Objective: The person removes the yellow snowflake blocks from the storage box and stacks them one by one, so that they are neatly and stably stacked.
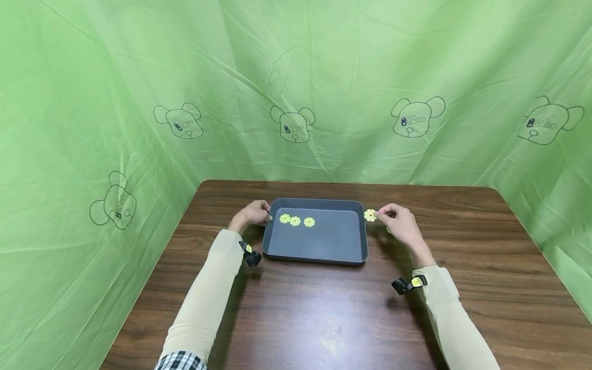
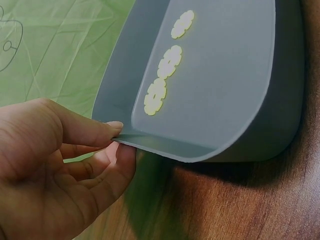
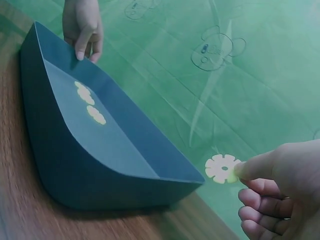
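A dark grey rectangular tray [image 1: 328,241] with raised walls stands on the table. My left hand [image 1: 252,214] pinches the rim at its left end; in the left wrist view the thumb [image 2: 102,131] lies over the inner side of the wall, fingers below outside. Three yellow flower-shaped notched discs [image 1: 309,222] lie in a row on the tray floor, two of them touching or nearly so. Just beyond the tray's right wall, my right hand [image 1: 402,224] pinches another yellow notched disc [image 3: 221,168] by its edge, between thumb and forefinger. Its other fingers are curled.
Partly hidden beneath the right hand, a small yellow piece [image 1: 388,230] shows above the brown wooden table [image 1: 287,308]. A green sheet [image 1: 351,67] printed with bear-head outlines hangs behind the table and at both sides. Each wrist wears a small black camera [image 1: 252,257].
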A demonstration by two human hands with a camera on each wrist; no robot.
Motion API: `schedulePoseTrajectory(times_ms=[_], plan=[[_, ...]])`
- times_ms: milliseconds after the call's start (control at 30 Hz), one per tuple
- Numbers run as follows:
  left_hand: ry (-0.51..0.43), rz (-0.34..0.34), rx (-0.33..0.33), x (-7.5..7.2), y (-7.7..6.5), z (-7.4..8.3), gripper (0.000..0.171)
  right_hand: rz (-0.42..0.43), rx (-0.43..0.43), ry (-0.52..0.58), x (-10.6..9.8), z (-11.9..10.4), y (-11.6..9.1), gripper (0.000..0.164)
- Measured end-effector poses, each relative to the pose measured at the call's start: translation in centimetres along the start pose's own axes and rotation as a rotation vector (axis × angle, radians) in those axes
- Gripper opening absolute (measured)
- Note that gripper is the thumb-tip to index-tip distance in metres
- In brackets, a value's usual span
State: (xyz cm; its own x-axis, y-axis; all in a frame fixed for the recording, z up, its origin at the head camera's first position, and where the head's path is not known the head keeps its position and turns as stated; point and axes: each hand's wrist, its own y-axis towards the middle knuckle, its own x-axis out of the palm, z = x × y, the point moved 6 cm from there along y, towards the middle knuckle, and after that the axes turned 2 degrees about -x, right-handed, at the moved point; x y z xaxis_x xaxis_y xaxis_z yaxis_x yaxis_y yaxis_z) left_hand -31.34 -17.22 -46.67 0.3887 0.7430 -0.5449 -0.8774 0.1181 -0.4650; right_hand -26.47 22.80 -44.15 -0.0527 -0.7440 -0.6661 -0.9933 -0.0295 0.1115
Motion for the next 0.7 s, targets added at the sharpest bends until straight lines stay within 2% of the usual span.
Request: schedulePoseTrajectory(times_ms=[300, 700], plan=[[-0.001, 0.0, -0.009, 0.0, -0.1, 0.2, 0.031, 0.028, 0.033, -0.034, -1.8, 1.7, -0.6, 0.03], [0.034, 0.002, -0.001, 0.1, -0.2, 0.3, 0.03, 0.019, 0.142, -0.063, -3.0, 4.3, -1.4, 0.037]])
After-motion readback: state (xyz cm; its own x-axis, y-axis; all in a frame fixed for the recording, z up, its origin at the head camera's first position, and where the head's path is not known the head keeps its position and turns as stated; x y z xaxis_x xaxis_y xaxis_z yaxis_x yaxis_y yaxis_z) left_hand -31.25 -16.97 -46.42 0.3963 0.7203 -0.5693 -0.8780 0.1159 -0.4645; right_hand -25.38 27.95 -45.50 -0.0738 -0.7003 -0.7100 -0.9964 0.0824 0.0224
